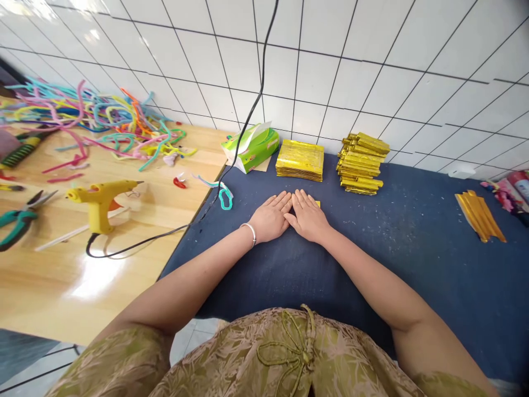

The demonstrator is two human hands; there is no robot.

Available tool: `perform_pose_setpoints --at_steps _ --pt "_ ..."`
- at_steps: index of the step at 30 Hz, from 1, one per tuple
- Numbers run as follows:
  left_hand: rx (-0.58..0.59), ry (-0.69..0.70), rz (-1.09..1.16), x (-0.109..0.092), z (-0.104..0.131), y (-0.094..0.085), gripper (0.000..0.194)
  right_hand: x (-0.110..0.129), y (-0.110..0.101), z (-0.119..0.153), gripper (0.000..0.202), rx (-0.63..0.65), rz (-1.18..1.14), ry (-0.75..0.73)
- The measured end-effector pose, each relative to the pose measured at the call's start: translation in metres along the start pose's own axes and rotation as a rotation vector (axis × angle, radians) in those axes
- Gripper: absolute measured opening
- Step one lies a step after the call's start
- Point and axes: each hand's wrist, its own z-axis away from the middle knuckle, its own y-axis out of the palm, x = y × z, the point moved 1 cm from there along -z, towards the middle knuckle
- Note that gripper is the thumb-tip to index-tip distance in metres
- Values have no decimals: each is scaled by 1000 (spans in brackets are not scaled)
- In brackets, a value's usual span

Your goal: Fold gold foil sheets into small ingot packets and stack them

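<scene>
My left hand (270, 218), with a silver bangle at its wrist, lies flat on the dark blue cloth, fingers stretched out. Beside it my right hand (308, 216) is also flat, its fingertips meeting those of the left. A small edge of gold paper (318, 204) peeks out past the right hand's fingers; most of it is hidden under the hands. Just beyond them sits a neat stack of flat gold paper sheets (300, 160). To its right is a pile of folded gold paper strips (360, 164).
A green tissue box (253, 149) stands by the tiled wall. On the wooden table are a yellow glue gun (101, 204), pliers (25, 218) and tangled pipe cleaners (111, 118). A black cord (258, 99) hangs across the tissue box. More gold strips (480, 216) lie far right.
</scene>
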Motion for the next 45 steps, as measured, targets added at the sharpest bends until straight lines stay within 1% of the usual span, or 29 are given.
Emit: perform_pose_setpoints --at_steps 4,11,19,24,26,28,32,35,38,43,45 --pt "3 -17 1 0 1 -3 58 -8 1 6 79 8 9 -29" --pt "0 -22 26 4 2 -7 54 -28 -5 22 76 30 23 -15" --pt "2 -15 66 15 9 -7 56 -51 -11 50 73 32 62 47" --pt "12 -25 142 28 9 -9 48 -59 -14 60 71 47 94 54" --pt "-8 -31 174 31 7 -8 46 -61 -15 60 68 31 87 47" --pt "-60 -57 202 33 4 -5 43 -63 -17 57 61 -5 64 59" --pt "-170 -147 275 37 -9 3 32 -64 -23 42 47 -123 -18 124" --pt "-213 -159 357 45 -20 4 21 -62 -24 30 39 -185 -39 145" --pt "-198 -125 418 54 -29 3 16 -61 -22 23 32 -215 -33 158" --pt "-149 -105 372 62 -35 2 27 -61 -16 22 24 -207 -81 144" --pt "-127 -103 351 63 -34 1 24 -59 -15 22 19 -211 -120 132"
